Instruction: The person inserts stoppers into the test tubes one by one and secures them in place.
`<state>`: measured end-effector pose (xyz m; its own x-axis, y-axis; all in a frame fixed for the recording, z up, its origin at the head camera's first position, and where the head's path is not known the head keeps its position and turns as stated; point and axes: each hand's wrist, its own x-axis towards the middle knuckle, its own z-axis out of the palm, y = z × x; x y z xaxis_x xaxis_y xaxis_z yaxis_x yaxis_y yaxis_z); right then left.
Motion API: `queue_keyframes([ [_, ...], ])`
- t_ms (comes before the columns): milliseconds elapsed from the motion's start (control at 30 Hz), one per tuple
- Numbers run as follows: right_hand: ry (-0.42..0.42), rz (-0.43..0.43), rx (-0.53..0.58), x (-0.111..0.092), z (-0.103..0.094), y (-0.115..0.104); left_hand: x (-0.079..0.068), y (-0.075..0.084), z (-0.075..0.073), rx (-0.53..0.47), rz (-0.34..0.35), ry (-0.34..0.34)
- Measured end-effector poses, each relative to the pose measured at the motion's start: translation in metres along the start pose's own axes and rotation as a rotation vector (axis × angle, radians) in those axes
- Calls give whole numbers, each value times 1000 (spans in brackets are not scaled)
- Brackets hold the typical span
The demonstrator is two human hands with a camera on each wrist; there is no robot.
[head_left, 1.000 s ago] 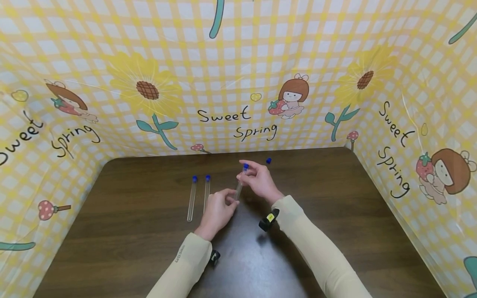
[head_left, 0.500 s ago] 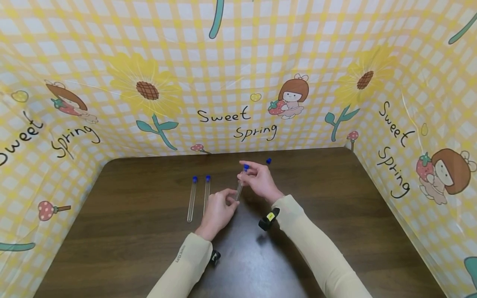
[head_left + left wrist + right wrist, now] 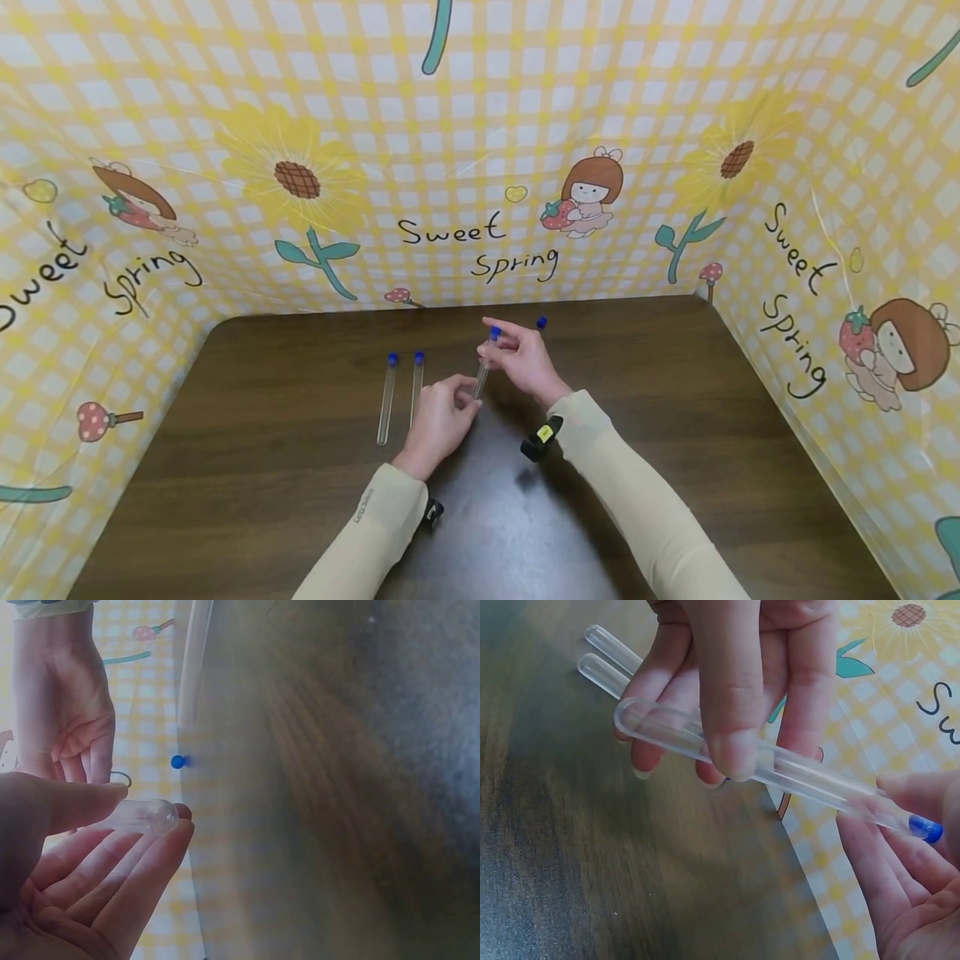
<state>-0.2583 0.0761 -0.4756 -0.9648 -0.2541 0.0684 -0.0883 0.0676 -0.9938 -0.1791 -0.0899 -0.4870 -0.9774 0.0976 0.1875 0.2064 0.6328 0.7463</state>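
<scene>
A clear test tube (image 3: 482,377) with a blue cap (image 3: 495,332) is held at a slant between both hands, cap end up. My left hand (image 3: 438,421) pinches its lower part between thumb and fingers; the rounded bottom (image 3: 163,817) sticks out past the thumb in the left wrist view. Just below the cap, my right hand (image 3: 522,362) grips the upper part, its index finger stretched out over the cap. In the right wrist view the blue cap (image 3: 925,828) sits in the tube's mouth. Two more capped test tubes lie left of my left hand, a nearer one (image 3: 417,385) and an outer one (image 3: 387,404).
A loose blue cap (image 3: 542,322) lies near the back edge of the dark wooden table (image 3: 247,467), behind my right hand. A yellow checked cloth (image 3: 450,150) with printed figures walls in the back and both sides.
Both hands and the test tube have shifted up very slightly in the head view. The grips look the same, and the tubes on the table stay put.
</scene>
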Motion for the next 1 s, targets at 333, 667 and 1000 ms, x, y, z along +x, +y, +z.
queue_keyframes([
  [333, -13, 8, 13, 5, 0, 3, 2, 1, -2, 1, -8, 5],
  [667, -29, 39, -19, 5, -1, 4, 2, 1, -2, 0, -48, -29],
  [1000, 24, 36, -155, 5, -8, 4, 0, -2, -3, 1, -74, -1],
])
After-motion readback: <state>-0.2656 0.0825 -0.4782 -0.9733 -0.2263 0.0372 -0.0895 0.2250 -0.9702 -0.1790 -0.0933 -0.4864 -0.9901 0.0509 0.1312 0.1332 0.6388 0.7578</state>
